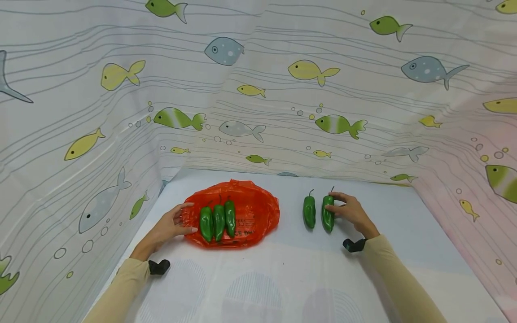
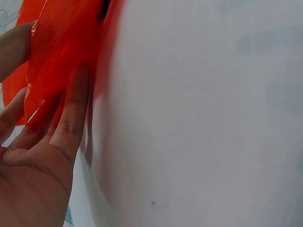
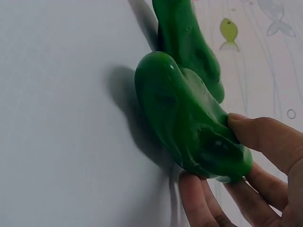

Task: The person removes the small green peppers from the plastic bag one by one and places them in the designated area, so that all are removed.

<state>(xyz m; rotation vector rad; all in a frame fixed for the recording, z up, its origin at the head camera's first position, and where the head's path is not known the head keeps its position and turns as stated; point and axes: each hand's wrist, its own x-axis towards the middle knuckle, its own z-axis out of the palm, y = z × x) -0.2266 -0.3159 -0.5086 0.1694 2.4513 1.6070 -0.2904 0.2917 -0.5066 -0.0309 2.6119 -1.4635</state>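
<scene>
My right hand (image 1: 350, 211) holds a glossy green chili pepper (image 3: 180, 113) between the thumb and fingers, its thin stem pointing away from me. Just left of it lies another green chili pepper (image 1: 309, 211), whose lower part shows behind the held one in the right wrist view. On the left, my left hand (image 1: 169, 226) grips the near-left edge of a red plastic bag (image 1: 262, 211), thumb and fingers spread along the film. Three green chili peppers (image 1: 218, 222) lie side by side on the bag, stems away from me. Dark printed letters show on the bag.
A white table surface (image 1: 282, 269) with faint pale circles lies beneath everything. Fish-patterned sheets (image 1: 278, 116) hang as walls behind and at both sides. A black wrist device (image 1: 159, 267) sits by the left cuff, and a similar black device (image 1: 354, 245) by the right one.
</scene>
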